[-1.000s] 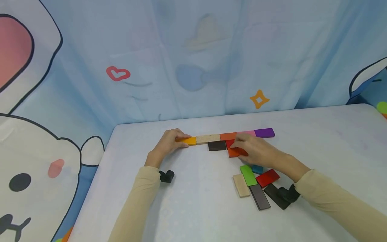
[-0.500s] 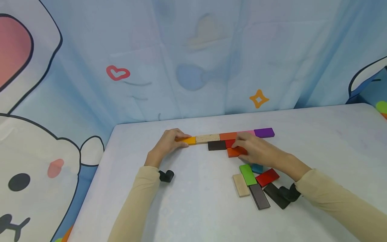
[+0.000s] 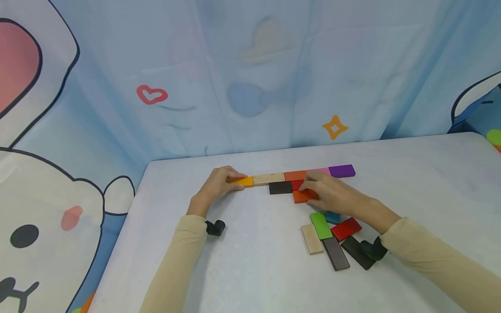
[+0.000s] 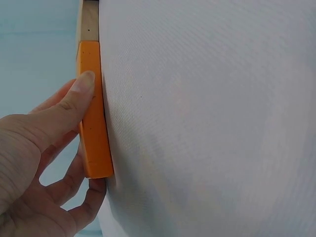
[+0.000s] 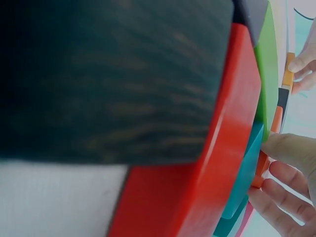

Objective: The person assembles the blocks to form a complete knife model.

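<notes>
In the head view my left hand [image 3: 215,188] pinches a yellow-orange block [image 3: 245,182] at the left end of a row. The left wrist view shows its thumb on the block's face, with fingers behind and below. Rightward the row runs through a natural wood block [image 3: 268,179], an orange block [image 3: 295,176], a pink block [image 3: 322,170] and a purple block [image 3: 342,171]. Just in front lie a black block [image 3: 280,188] and a red block [image 3: 296,184]. My right hand [image 3: 338,193] grips an orange-red block [image 3: 299,197] against the red one, covering its right part.
Nearer me on the white table [image 3: 250,261] lies a loose group: a green block [image 3: 320,225], a teal block [image 3: 333,218], a red block [image 3: 346,229], a pale wood block [image 3: 312,239] and two dark blocks, one [image 3: 335,254] partly clear of my right wrist mount. A curtain [image 3: 235,121] hangs behind.
My right hand has slid the orange-red block slightly left along the front of the red one. My left hand stays on the yellow-orange block.
</notes>
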Demonstrator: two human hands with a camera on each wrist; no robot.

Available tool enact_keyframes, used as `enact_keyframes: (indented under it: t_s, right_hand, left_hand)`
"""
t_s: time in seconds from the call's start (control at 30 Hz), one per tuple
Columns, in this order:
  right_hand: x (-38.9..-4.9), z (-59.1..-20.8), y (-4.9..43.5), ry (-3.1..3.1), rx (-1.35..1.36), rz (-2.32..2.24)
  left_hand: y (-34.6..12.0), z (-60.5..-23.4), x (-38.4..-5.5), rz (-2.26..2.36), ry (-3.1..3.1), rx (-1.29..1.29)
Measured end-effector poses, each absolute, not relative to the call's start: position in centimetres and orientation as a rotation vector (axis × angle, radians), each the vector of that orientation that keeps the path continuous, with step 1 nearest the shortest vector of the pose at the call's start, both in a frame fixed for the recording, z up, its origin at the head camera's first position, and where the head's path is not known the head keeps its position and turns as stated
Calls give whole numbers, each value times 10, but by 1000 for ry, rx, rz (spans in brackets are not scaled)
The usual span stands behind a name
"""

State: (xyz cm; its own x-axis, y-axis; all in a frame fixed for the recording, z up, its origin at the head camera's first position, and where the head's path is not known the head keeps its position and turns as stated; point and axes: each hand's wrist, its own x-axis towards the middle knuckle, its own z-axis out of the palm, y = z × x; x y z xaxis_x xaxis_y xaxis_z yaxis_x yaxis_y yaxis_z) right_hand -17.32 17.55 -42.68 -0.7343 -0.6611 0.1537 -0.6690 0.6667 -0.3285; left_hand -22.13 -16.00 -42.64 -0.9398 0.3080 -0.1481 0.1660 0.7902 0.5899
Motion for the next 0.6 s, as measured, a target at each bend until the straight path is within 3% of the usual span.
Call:
enact_keyframes:
  t_s: [0.27, 0.6]
  right_hand:
    - [-163, -422, 175, -2797, 1158, 547]
    - [-123, -404, 170, -2775, 1553, 433]
  left_hand:
    - [-159, -427, -222, 879, 2749, 397]
    - [-160, -426, -220, 874, 2751, 380]
